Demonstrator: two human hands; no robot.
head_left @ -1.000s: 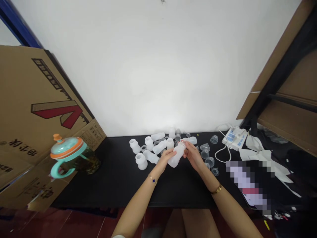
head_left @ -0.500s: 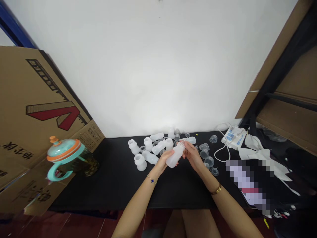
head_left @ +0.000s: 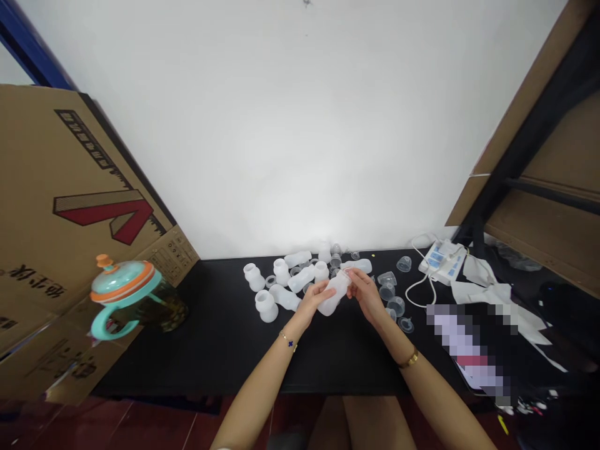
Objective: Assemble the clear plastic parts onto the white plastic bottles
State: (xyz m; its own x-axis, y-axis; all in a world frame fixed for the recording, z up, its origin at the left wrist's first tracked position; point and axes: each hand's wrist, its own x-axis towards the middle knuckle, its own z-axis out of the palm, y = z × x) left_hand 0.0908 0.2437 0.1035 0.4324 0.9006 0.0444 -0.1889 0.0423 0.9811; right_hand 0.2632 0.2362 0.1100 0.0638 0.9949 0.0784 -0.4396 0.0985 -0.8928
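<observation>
A white translucent plastic bottle (head_left: 334, 292) is held tilted above the black table (head_left: 225, 337). My left hand (head_left: 313, 303) wraps its lower body. My right hand (head_left: 365, 295) closes on its neck end, where a small ring or cap may sit; I cannot make it out. Behind the hands lie several more white bottles (head_left: 281, 281) and loose rings. To the right of my right hand stand several clear plastic caps (head_left: 392, 297).
A cardboard box (head_left: 60, 212) leans at the left, with a teal and orange lidded jug (head_left: 129, 297) in front of it. A white power strip (head_left: 443, 259) with its cable, white papers (head_left: 487, 284) and a dark shelf frame (head_left: 525, 150) fill the right.
The bottle and both hands stay in nearly the same spot; my fingers have shifted slightly on the bottle's neck. The view has swayed a little.
</observation>
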